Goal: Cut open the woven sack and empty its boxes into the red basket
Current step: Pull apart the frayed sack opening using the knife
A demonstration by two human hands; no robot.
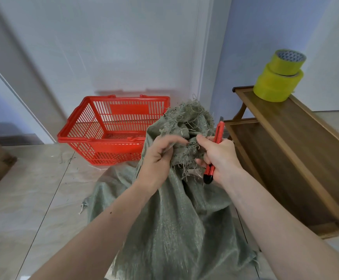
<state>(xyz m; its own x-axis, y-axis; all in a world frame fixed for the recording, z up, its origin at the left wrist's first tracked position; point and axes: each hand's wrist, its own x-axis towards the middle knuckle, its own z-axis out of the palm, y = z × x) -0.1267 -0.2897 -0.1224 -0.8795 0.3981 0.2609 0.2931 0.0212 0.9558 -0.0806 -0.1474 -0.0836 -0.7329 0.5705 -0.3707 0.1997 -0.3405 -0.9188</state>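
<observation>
Beside sack [176, 215], tape rolls [278, 75], shelf [298, 150]

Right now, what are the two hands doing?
Left hand: grips the sack near its frayed top.
Right hand: holds the red cutter and pinches the sack.

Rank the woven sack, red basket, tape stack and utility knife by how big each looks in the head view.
1. woven sack, though it is nearest the camera
2. red basket
3. tape stack
4. utility knife, partly hidden in the right hand

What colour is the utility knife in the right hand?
Red with a black end, seen in the head view: the utility knife in the right hand.
</observation>
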